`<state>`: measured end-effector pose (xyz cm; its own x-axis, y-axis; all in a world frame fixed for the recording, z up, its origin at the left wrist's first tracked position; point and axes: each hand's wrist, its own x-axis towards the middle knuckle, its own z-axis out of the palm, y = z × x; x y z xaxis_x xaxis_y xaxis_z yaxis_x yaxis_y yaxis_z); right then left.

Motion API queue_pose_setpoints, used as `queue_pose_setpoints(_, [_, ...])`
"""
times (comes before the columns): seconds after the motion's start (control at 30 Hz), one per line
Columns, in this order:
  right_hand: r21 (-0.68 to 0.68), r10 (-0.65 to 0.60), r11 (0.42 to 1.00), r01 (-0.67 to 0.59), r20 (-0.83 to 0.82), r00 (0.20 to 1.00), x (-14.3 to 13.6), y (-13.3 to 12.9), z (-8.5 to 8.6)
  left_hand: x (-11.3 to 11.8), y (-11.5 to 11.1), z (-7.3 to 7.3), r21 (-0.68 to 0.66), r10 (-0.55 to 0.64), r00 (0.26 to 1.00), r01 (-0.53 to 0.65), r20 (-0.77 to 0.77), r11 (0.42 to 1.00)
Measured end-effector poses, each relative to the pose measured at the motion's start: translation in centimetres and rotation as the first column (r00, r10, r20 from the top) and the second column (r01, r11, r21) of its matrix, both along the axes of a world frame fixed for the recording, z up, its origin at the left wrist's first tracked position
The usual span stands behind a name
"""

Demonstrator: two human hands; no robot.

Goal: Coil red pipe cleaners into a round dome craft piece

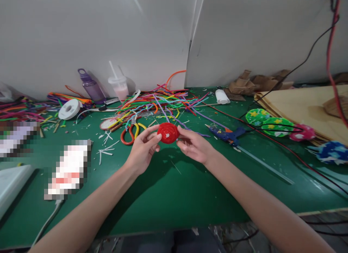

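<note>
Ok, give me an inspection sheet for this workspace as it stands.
Surface: green tabletop, strewn with scraps.
Job's things: red coiled disc, held above the tabletop.
Clutter: coloured pipe cleaners, scissors, glue gun, purple bottle, lidded cup.
Grips: left grip and right grip pinch opposite edges of the disc.
Cables: white cable at left front; red cable hanging at right.
Surroundings: pale panels behind; brown paper at right.

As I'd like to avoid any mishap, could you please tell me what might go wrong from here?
The glue gun beside the right hand might burn it if hot. The drink cup by the pipe cleaners could wet them if tipped. The red disc, held between right hand and left hand, might bend if squeezed.
</note>
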<state>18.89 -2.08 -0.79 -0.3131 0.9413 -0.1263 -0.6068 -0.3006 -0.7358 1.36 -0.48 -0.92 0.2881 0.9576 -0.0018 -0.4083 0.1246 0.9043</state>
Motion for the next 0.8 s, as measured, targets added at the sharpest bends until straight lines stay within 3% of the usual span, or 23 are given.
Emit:
queue_pose_setpoints(0.13, [-0.057, -0.001, 0.998, -0.002, -0.062, 0.998, 0.03, 0.13, 0.11, 0.04, 0.01, 0.16, -0.006, -0.026, 0.999, 0.026, -0.028, 1.000])
queue_pose_setpoints(0.33, [-0.033, 0.012, 0.999, -0.014, -0.068, 0.998, 0.10, 0.25, -0.12, 0.20, -0.14, -0.07, 0.079, 0.000, 0.997, 0.006, -0.074, 0.997])
queue_pose_setpoints(0.8, [-0.074, 0.000, 0.997, -0.006, -0.071, 0.997, 0.34, 0.44, -0.09, 0.04, -0.11, 0.44, 0.036, -0.031, 0.999, 0.030, 0.035, 0.999])
